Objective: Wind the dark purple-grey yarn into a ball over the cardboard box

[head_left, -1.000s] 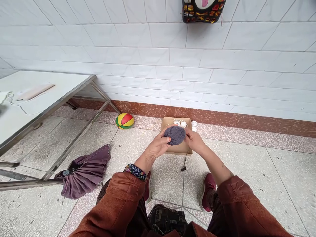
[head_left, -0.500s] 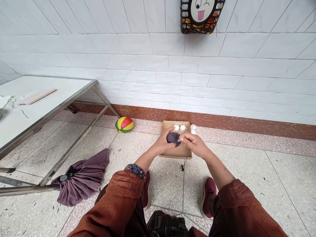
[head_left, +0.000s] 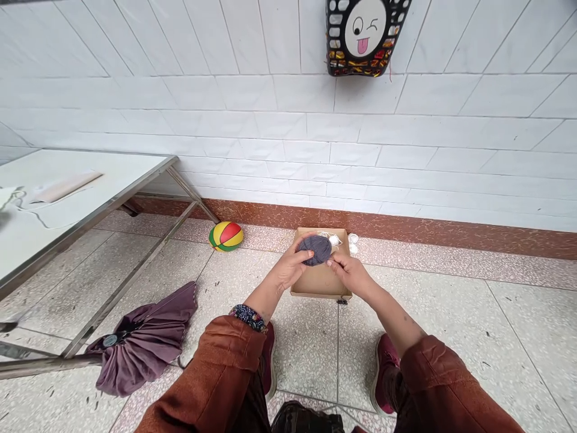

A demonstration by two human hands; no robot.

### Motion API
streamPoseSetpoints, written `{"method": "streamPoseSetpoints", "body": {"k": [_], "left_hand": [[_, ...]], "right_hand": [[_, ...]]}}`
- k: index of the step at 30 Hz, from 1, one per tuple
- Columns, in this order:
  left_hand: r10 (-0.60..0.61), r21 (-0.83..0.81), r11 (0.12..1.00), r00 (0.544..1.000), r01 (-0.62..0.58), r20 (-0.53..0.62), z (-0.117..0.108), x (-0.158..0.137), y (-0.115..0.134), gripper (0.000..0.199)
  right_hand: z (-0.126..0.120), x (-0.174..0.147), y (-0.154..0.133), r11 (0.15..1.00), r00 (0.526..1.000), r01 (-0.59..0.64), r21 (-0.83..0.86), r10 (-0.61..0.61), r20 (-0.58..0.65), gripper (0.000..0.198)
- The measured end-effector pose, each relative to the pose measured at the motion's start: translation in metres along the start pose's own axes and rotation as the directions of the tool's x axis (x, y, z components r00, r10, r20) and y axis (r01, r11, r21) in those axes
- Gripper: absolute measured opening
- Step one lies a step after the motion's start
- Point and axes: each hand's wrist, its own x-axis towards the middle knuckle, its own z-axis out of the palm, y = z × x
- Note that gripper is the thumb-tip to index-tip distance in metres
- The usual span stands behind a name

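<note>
My left hand (head_left: 292, 263) is wrapped around a dark grey-purple ball of yarn (head_left: 316, 249), with the thumb across its front. Close against the ball's right end, my right hand (head_left: 350, 272) is closed in a pinch on the yarn; the strand itself is too thin to follow. Both hands are above a shallow cardboard box (head_left: 318, 288) on the floor. Inside the box, near its back, lies a white ball (head_left: 334, 240) with loose strands, partly covered by the yarn ball. A small dark tangle (head_left: 342, 301) is at the box's front right edge.
White balls (head_left: 353, 243) lie right of the box by the wall. A striped toy ball (head_left: 226, 236) and a folded purple umbrella (head_left: 148, 337) are on the floor at left, near a metal-framed table (head_left: 112, 171). A black basket (head_left: 363, 36) hangs on the wall.
The yarn ball is turned and shows a wider side. My right hand has shifted slightly down and right. The dark tangle has moved up to the box edge. The view has tilted up a little.
</note>
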Motion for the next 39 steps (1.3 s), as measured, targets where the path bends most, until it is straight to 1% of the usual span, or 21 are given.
{"method": "streamPoseSetpoints", "body": {"k": [2,4,5,6,8,10,11,13,14,16,18,20,22,24,26,28,31,34,36,39], "left_hand": [[0.023,0.072,0.997,0.994,-0.015,-0.109,-0.01,0.009,-0.001,0.063],[0.098,0.263,0.964,0.97,-0.037,-0.224,-0.018,0.016,-0.002,0.07],[0.14,0.367,0.929,0.959,-0.042,-0.245,-0.021,0.017,-0.002,0.074],[0.181,0.464,0.885,0.952,-0.048,-0.247,-0.023,0.018,-0.002,0.078],[0.233,0.605,0.793,0.953,-0.071,-0.194,-0.023,0.017,-0.001,0.084],[0.228,0.679,0.729,0.967,-0.09,-0.117,-0.02,0.012,0.001,0.087],[0.199,0.692,0.715,0.977,-0.093,-0.074,-0.017,0.009,0.002,0.088],[0.088,0.676,0.732,0.996,-0.083,0.028,-0.013,0.003,0.003,0.092],[0.021,0.652,0.755,0.996,-0.073,0.086,-0.011,0.0,0.004,0.093],[-0.079,0.583,0.81,0.976,-0.055,0.202,-0.006,-0.003,0.003,0.095],[-0.097,0.474,0.879,0.954,-0.051,0.283,-0.002,-0.006,0.003,0.092],[-0.056,0.309,0.95,0.95,-0.043,0.306,0.003,-0.007,0.002,0.086],[-0.017,0.137,0.99,0.964,-0.02,0.266,0.006,-0.007,0.002,0.081],[0.013,0.013,1.0,0.981,-0.016,0.192,0.008,-0.005,0.003,0.075],[0.046,-0.045,0.998,0.993,-0.041,0.104,0.008,-0.002,0.004,0.067],[0.069,-0.044,0.997,0.998,-0.069,0.006,0.007,0.001,0.004,0.058],[0.078,0.006,0.997,0.99,-0.078,-0.117,0.004,0.007,0.002,0.049],[0.106,0.108,0.99,0.981,-0.089,-0.165,0.001,0.011,-0.001,0.051],[0.147,0.253,0.962,0.973,-0.098,-0.179,-0.001,0.013,-0.002,0.055],[0.196,0.488,0.868,0.967,-0.093,-0.165,-0.001,0.012,-0.002,0.059]], "right_hand": [[0.003,-0.002,-0.006,0.999,0.997,0.032,-0.017,-0.03,0.069,0.026],[0.003,-0.004,-0.015,0.997,0.987,0.073,0.003,-0.072,0.14,0.028],[0.002,-0.004,-0.02,0.996,0.98,0.089,0.032,-0.093,0.175,0.028],[0.0,-0.005,-0.025,0.993,0.973,0.098,0.071,-0.111,0.203,0.029],[-0.004,-0.005,-0.034,0.983,0.967,0.097,0.158,-0.131,0.217,0.031],[-0.01,-0.003,-0.039,0.972,0.977,0.085,0.221,-0.125,0.174,0.033],[-0.012,-0.002,-0.04,0.968,0.985,0.08,0.238,-0.113,0.132,0.034],[-0.016,0.001,-0.037,0.967,0.996,0.073,0.246,-0.083,0.033,0.035],[-0.018,0.003,-0.034,0.968,0.998,0.07,0.241,-0.068,-0.019,0.035],[-0.02,0.007,-0.026,0.974,0.993,0.061,0.22,-0.037,-0.112,0.035],[-0.02,0.01,-0.019,0.981,0.985,0.04,0.191,-0.006,-0.175,0.033],[-0.017,0.012,-0.013,0.986,0.981,0.003,0.164,0.028,-0.19,0.032],[-0.013,0.011,-0.009,0.99,0.985,-0.038,0.139,0.06,-0.163,0.03],[-0.009,0.009,-0.008,0.991,0.992,-0.064,0.118,0.076,-0.102,0.029],[-0.005,0.005,-0.009,0.992,0.997,-0.065,0.11,0.068,-0.026,0.028],[-0.002,0.002,-0.011,0.992,0.998,-0.049,0.113,0.044,0.052,0.028],[-0.002,-0.002,-0.018,0.992,0.992,0.002,0.125,-0.017,0.126,0.03],[-0.007,-0.004,-0.024,0.984,0.985,0.024,0.176,-0.053,0.165,0.034],[-0.011,-0.005,-0.028,0.971,0.981,-0.005,0.24,-0.042,0.19,0.036],[-0.017,-0.006,-0.032,0.937,0.98,-0.063,0.343,-0.006,0.198,0.04]]}}
